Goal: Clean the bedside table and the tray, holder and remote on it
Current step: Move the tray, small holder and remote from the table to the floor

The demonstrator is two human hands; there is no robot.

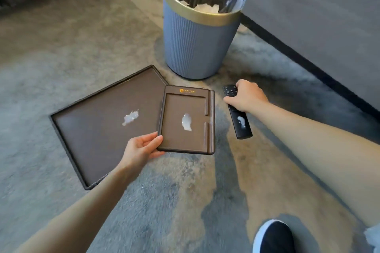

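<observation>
A large brown tray (92, 129) lies flat on the carpet with a white smear near its middle. Over its right corner rests a smaller brown holder (181, 139), also marked by a white smear. My left hand (141, 148) grips the holder's lower left corner. To the right a black remote (240, 123) lies on the carpet, with a white smear on its lower half. My right hand (246, 96) is closed around the remote's upper part. The bedside table is not in view.
A blue ribbed waste bin (197, 47) with a gold rim and a dark liner stands just behind the holder, crumpled white paper inside. A grey upholstered furniture side (318, 16) fills the upper right. My shoe (273, 236) shows at the bottom right.
</observation>
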